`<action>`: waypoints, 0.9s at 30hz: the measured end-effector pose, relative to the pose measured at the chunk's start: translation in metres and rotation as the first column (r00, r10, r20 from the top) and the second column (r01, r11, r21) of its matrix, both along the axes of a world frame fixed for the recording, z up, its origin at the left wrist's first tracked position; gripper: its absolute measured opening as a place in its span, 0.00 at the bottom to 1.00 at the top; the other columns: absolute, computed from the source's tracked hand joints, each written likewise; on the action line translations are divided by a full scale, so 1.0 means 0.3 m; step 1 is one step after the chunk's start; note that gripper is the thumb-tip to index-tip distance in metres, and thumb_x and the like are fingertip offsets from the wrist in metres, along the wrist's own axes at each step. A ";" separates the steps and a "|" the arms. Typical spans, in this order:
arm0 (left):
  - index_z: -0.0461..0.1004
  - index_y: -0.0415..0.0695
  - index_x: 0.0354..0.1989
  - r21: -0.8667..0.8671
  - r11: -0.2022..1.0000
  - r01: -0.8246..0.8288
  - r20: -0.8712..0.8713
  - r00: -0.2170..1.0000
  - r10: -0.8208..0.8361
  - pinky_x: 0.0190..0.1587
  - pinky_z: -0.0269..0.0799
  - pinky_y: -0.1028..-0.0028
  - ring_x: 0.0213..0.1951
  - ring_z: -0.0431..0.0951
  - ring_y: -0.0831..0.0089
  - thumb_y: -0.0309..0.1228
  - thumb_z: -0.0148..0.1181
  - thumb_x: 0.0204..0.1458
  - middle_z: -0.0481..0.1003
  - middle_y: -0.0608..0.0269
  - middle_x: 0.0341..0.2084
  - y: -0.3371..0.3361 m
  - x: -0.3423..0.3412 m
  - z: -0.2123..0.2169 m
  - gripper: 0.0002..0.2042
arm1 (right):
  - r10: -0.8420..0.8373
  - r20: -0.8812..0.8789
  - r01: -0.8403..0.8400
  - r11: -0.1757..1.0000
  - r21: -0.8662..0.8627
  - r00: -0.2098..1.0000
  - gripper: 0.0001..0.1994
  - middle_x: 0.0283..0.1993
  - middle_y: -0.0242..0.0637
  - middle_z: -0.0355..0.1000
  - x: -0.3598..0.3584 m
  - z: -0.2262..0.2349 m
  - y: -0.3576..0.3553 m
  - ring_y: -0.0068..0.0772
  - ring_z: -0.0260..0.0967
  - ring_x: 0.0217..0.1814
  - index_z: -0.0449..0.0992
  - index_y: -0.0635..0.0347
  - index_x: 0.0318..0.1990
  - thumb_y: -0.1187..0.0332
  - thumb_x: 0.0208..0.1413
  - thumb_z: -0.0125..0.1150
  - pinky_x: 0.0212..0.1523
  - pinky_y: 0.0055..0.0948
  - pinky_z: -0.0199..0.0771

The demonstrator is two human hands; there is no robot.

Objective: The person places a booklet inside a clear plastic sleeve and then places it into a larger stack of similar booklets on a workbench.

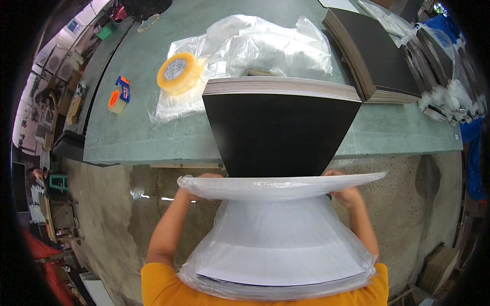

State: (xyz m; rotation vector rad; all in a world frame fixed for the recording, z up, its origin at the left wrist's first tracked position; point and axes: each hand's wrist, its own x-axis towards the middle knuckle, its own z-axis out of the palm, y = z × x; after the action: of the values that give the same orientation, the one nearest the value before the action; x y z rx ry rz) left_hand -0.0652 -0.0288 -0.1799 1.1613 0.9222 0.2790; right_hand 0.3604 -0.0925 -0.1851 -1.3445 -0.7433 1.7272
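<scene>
A stack of black boards [283,132] with pale layered edges leans against the front edge of the green table, its face toward me. Nearer to me is a bundle of white sheets [286,255] in clear plastic, its lower end against my orange shirt. A white edge [286,184] with crinkled plastic runs across the bundle's far end, in front of the boards' lower part. My left hand [196,186] is closed at the left of this edge. Opposite it, my right hand [345,191] is closed at the right side. Fingers of both hands are partly hidden behind it.
On the green table [138,132] lie crumpled clear plastic bags [270,43], a large roll of clear tape [178,74] and a blue-orange tape dispenser [120,95]. Another dark board stack [377,51] sits right, beside plastic-wrapped bundles [444,66]. Stacked panels [439,268] stand on the floor.
</scene>
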 end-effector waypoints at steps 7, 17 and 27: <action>0.71 0.39 0.39 0.141 0.909 0.392 -0.536 0.803 -0.263 0.45 0.64 0.68 0.41 0.71 0.63 0.36 0.48 0.47 0.71 0.53 0.38 0.014 0.040 -0.228 0.15 | 0.034 0.549 -0.025 0.999 -0.025 0.835 0.06 0.27 0.33 0.69 0.068 -0.393 -0.055 0.23 0.65 0.30 0.71 0.61 0.26 0.69 0.43 0.55 0.32 0.22 0.64; 0.68 0.38 0.43 0.364 0.682 0.635 0.172 0.674 -0.719 0.50 0.60 0.69 0.47 0.67 0.60 0.32 0.44 0.53 0.68 0.52 0.44 -0.075 0.254 0.450 0.13 | 0.853 0.362 -0.913 0.274 0.303 0.376 0.15 0.45 0.47 0.67 -0.080 0.316 0.014 0.42 0.66 0.47 0.70 0.66 0.42 0.63 0.53 0.47 0.47 0.30 0.64; 0.65 0.45 0.48 0.173 0.765 0.621 -0.400 0.754 -0.522 0.51 0.59 0.66 0.49 0.66 0.59 0.37 0.47 0.52 0.67 0.53 0.46 -0.049 0.220 -0.165 0.17 | 0.452 0.727 -0.658 0.753 -0.001 0.517 0.15 0.48 0.45 0.65 -0.024 -0.193 -0.033 0.44 0.63 0.49 0.70 0.61 0.42 0.63 0.51 0.46 0.50 0.38 0.61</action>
State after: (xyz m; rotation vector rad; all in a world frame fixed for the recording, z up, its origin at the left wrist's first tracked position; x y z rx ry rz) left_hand 0.0008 -0.0434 -0.2293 1.7556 0.7678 -0.3137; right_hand 0.3532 -0.1025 -0.2431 -1.6652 -1.9889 1.4259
